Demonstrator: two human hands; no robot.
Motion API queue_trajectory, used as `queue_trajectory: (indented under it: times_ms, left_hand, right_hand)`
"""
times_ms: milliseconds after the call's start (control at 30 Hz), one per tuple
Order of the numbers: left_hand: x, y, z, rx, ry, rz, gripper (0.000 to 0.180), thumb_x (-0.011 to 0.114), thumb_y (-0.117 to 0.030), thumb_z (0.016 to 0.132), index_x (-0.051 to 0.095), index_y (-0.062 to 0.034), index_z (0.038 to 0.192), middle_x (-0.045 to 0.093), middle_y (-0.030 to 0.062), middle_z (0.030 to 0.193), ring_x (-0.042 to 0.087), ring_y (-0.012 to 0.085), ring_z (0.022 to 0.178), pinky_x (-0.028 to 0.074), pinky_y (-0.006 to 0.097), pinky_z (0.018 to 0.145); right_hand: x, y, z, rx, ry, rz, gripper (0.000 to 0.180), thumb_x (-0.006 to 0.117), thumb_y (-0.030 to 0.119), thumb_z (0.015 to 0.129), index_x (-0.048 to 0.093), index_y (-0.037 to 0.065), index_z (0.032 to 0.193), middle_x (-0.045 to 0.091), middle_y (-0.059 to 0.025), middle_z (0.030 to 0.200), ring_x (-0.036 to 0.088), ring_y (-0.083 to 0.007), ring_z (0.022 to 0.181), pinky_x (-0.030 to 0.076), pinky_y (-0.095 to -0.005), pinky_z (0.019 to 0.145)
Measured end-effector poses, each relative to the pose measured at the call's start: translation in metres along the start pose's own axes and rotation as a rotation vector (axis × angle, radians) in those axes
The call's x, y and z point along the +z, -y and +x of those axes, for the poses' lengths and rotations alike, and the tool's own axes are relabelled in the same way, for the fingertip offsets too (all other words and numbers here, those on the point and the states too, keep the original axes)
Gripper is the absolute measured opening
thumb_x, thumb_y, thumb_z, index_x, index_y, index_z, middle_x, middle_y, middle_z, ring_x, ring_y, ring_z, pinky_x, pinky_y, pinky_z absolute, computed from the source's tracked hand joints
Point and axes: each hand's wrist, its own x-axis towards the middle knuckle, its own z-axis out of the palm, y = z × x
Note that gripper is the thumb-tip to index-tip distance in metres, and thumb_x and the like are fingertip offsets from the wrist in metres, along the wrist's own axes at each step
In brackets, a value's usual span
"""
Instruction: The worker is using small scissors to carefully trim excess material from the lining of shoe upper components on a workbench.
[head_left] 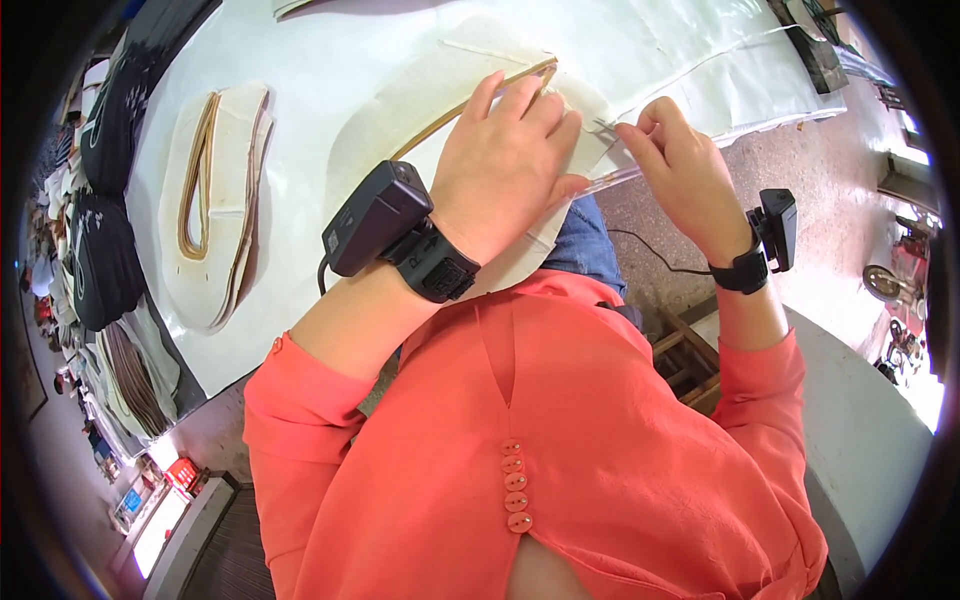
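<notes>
My left hand (515,150) lies with its fingers stretched out on a cream, curved-edged piece (375,105) of fabric or card. Under its fingertips runs a narrow brown-edged slit (425,128), partly hidden by the hand. Just right of it, above the table's edge, my right hand (680,165) is closed on a small silvery pointed tool (606,128), which looks like thread snips. The tool's tips point left, towards the cream piece; whether they touch it I cannot tell.
A stack of similar cream pieces (225,225) with a brown-edged loop lies at the left of the white-covered table (300,50). Dark folded bundles (105,260) sit along its left edge. A thin cord (690,75) crosses the far right. A wooden stool (690,355) stands below.
</notes>
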Motion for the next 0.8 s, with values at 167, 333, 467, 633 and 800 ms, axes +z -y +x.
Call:
queue_trajectory:
  times_ms: [167,333,467,633,800]
  left_hand:
    - [-0.004,0.0,0.001,-0.019,0.093,-0.018,0.054,0.077,-0.042,0.083,0.061,-0.013,0.126,0.059,0.0012,0.122,0.049,0.0245,0.13,0.039,0.047,0.112]
    - [-0.008,-0.007,0.003,-0.001,0.172,0.021,0.052,0.077,-0.044,0.081,0.061,-0.0257,0.127,0.056,0.0041,0.123,0.049,0.0266,0.13,0.037,0.054,0.11]
    - [-0.006,-0.008,0.0,0.002,0.175,0.062,0.051,0.078,-0.046,0.08,0.061,-0.0322,0.126,0.054,0.0053,0.121,0.05,0.0268,0.128,0.035,0.057,0.11]
    - [-0.016,0.006,-0.015,-0.092,0.17,-0.309,0.056,0.073,-0.032,0.091,0.054,-0.0234,0.143,0.053,0.0111,0.145,0.039,0.0341,0.145,0.021,0.061,0.118]
    - [-0.054,0.058,-0.061,-0.468,-0.074,-0.589,0.044,0.067,-0.015,0.096,0.054,-0.0043,0.137,0.064,0.0157,0.131,0.058,0.0327,0.128,0.045,0.042,0.106]
  right_hand:
    - [0.002,0.0,0.001,-0.002,-0.042,-0.027,0.029,0.065,0.032,0.099,0.054,0.005,0.098,0.062,-0.0152,0.066,0.064,-0.0382,0.065,0.047,-0.045,0.059]
    - [-0.002,-0.002,0.001,0.041,-0.108,0.123,0.029,0.063,0.03,0.101,0.056,0.003,0.101,0.06,-0.0158,0.067,0.06,-0.0336,0.062,0.046,-0.0424,0.059]
    - [-0.002,-0.002,0.002,0.062,-0.104,0.207,0.029,0.062,0.03,0.102,0.059,0.001,0.104,0.057,-0.0139,0.066,0.054,-0.0237,0.06,0.044,-0.0388,0.059]
    - [0.001,0.005,0.003,0.054,-0.083,0.286,0.03,0.062,0.03,0.101,0.062,0.001,0.104,0.056,-0.0118,0.065,0.051,-0.02,0.059,0.042,-0.037,0.058]
    - [-0.002,0.032,0.004,0.034,0.125,0.291,0.027,0.07,0.026,0.096,0.064,0.001,0.097,0.055,-0.0108,0.065,0.048,-0.0195,0.057,0.04,-0.0357,0.055]
